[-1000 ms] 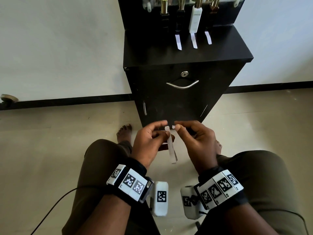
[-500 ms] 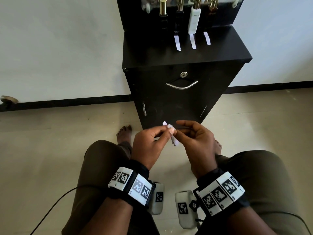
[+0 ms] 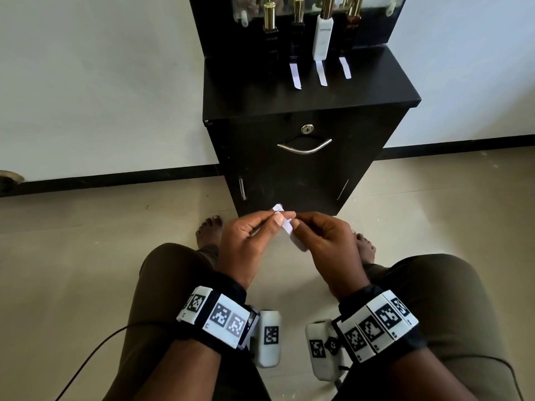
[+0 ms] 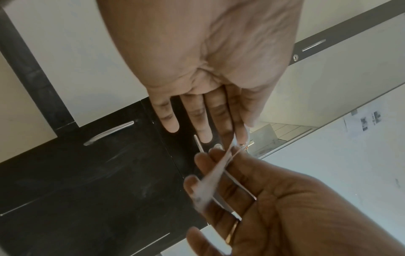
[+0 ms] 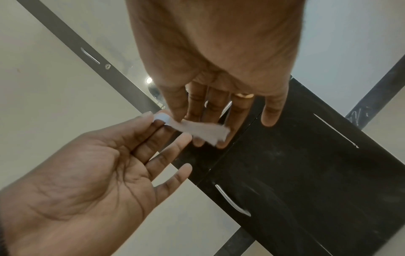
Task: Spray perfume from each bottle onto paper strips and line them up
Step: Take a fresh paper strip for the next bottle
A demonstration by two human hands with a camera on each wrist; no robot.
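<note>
Both hands hold one white paper strip [image 3: 286, 225] over my lap, in front of the black cabinet [image 3: 304, 175]. My left hand [image 3: 277, 217] pinches its upper end between thumb and forefinger. My right hand [image 3: 294, 222] pinches it just beside that, and the lower part runs down along the right fingers. In the left wrist view the paper [image 4: 210, 180] is blurred and seems to part into two layers. The right wrist view shows the strip [image 5: 197, 129] between both hands. Several gold-capped perfume bottles, one of them white [image 3: 323, 39], stand at the back of the cabinet top.
Three white strips [image 3: 321, 73] lie in a row on the cabinet top [image 3: 376, 88], each before a bottle; the leftmost black bottle [image 3: 270, 36] has none before it. A mirror stands behind the bottles. My knees and bare feet flank the floor below the hands.
A second ago the strip hung straight down from the fingertips. Now the hands are closer together, the strip is tilted, and its top end sticks up above the fingers.
</note>
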